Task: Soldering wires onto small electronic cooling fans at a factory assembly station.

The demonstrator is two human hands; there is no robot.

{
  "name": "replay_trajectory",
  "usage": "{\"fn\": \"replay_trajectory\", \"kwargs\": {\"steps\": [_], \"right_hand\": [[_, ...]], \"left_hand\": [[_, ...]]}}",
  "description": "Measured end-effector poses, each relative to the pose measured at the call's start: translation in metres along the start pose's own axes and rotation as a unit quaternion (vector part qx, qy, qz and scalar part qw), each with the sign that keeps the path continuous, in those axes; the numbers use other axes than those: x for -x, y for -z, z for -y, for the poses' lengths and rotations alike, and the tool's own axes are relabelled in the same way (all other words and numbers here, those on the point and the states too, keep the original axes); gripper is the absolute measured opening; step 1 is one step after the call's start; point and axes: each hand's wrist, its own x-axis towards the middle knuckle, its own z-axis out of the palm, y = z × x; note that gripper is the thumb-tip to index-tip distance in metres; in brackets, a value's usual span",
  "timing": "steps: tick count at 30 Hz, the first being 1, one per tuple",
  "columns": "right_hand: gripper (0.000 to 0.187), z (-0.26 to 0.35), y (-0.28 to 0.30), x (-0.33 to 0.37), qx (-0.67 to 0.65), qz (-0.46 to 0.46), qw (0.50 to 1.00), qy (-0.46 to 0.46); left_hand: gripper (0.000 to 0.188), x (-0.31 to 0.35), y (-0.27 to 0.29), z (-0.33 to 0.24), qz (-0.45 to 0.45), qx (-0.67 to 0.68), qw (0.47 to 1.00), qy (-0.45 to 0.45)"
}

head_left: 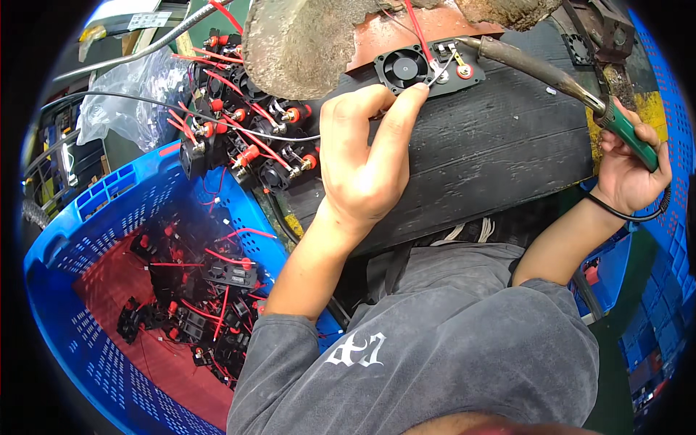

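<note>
1. From my remote post, I observe the fan module (415, 71) lying on the black counter (493, 156), near its far edge, beside a reddish-brown sheet (370, 45).
2. Left hand (366, 156): thumb and forefinger pinch a thin grey wire (443, 69), its end angled over the module's terminals.
3. Right hand (625, 174): fingers wrapped around the green handle of the soldering iron (540, 71). The iron's tip sits at the module's upper right; I cannot tell whether it touches.
4. A red lead (415, 23) runs up from the module's middle; a red-ringed brass terminal (465, 71) stands to its right.
5. To the left, I log a pile of similar modules (243, 119) with red leads, next to a clear plastic bag (138, 109).
6. Lower left: a blue perforated basket (54, 290) holds more modules (232, 272) over its red bottom.
</note>
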Motion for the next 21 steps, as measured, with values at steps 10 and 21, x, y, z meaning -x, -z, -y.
{"fn": "replay_trajectory", "kwargs": {"steps": [10,21], "right_hand": [[0.053,-0.0005,-0.0032,0.0003,0.002,0.007,1.000,-0.001],[0.054,-0.0044,-0.0049,0.0009,0.012,-0.005,1.000,-0.005]], "left_hand": [[0.033,0.0004,-0.0008,0.0012,0.001,0.001,1.000,0.001],[0.034,0.0007,-0.0014,0.0017,0.006,-0.001,1.000,0.000]]}}
